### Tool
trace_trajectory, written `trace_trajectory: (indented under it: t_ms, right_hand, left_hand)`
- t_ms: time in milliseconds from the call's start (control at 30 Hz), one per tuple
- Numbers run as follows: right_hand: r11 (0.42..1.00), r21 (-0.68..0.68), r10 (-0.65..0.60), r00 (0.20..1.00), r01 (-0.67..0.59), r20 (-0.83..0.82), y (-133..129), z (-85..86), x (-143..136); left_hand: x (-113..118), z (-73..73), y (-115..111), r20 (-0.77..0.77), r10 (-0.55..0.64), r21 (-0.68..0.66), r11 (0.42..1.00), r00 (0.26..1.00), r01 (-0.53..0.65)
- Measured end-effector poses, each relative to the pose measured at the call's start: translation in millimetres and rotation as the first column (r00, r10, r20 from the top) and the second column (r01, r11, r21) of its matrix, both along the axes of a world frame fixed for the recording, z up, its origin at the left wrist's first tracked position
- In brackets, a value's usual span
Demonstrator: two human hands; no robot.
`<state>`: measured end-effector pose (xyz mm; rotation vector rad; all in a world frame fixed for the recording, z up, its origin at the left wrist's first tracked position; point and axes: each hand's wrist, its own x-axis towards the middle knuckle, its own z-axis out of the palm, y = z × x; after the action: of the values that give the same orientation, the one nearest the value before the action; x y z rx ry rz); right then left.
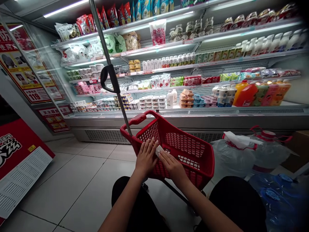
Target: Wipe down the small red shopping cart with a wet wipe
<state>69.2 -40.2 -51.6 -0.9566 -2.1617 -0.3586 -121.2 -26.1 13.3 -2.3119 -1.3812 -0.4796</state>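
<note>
A red plastic shopping basket on wheels (209, 158) stands before my knees, with a long grey metal pull handle (123, 111) rising from its left end. My left hand (146, 155) lies on the near rim with its fingers stretched out and nothing held in them. Beside it, my right hand (173, 165) presses a small folded white cloth or tissue (158, 150) against the same rim under its fingers. The two hands are close together, the cloth between them. Part of the near basket wall is hidden behind my hands.
An open refrigerated display (154, 112) with stocked dairy shelves runs along the back. Large clear water bottles (231, 158) and blue water jugs (275, 196) stand on the right. A red-and-white cabinet (21, 174) is at the left, on the tiled floor (84, 180).
</note>
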Motion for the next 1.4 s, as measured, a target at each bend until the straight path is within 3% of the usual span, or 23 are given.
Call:
trace_trajectory:
  t_ms: [233,400,500,633,733,800,900,1067,1167,1267,1400]
  right_hand:
    - [0.969,0.041,-0.243,0.97,0.243,-0.012,-68,-27.4,92]
    - [0.948,0.106,-0.295,0.954,0.3,-0.054,-56,-33.9,121]
    - [0.936,0.096,-0.331,0.939,0.339,-0.088,-33,-29.0,114]
    - [0.938,0.113,-0.323,0.945,0.327,-0.056,-3,-18.0,69]
    - [0.941,0.153,-0.299,0.953,0.302,-0.04,9,-11.9,37]
    - [0.943,0.161,-0.29,0.957,0.29,-0.025,9,-11.8,33]
    - [0.946,0.149,-0.293,0.956,0.288,0.012,0,-19.5,60]
    - [0.914,0.109,-0.393,0.92,0.39,0.003,-24,-41.8,147]
    - [0.887,0.065,-0.454,0.89,0.457,-0.048,-27,-47.1,168]
    - [0.899,0.059,-0.43,0.9,0.434,-0.075,-15,-40.1,139]
    - [0.941,0.11,-0.32,0.947,0.321,-0.025,8,-18.1,59]
  left_hand:
    - [18,-0.3,-10,0.039,-0.004,0.022,1.0,0.999,0.003]
    - [38,1.4,-6,0.033,0.044,0.003,0.999,0.999,-0.044]
    - [56,1.9,-1,0.02,0.082,-0.009,0.997,0.996,-0.082]
    - [74,0.4,6,0.011,0.143,-0.017,0.99,0.99,-0.143]
    - [75,-0.9,7,0.014,0.149,-0.015,0.989,0.989,-0.149]
    - [72,-1.4,6,0.029,0.135,-0.012,0.991,0.99,-0.135]
    - [63,-2.9,3,0.064,0.111,-0.008,0.994,0.992,-0.111]
    - [53,-8.7,1,0.133,0.08,0.014,0.996,0.988,-0.083]
    - [53,-9.9,0,0.15,0.078,0.016,0.997,0.986,-0.081]
    - [53,-8.7,1,0.152,0.079,0.014,0.996,0.985,-0.083]
    - [51,-9.0,5,0.15,0.077,0.022,0.996,0.986,-0.082]
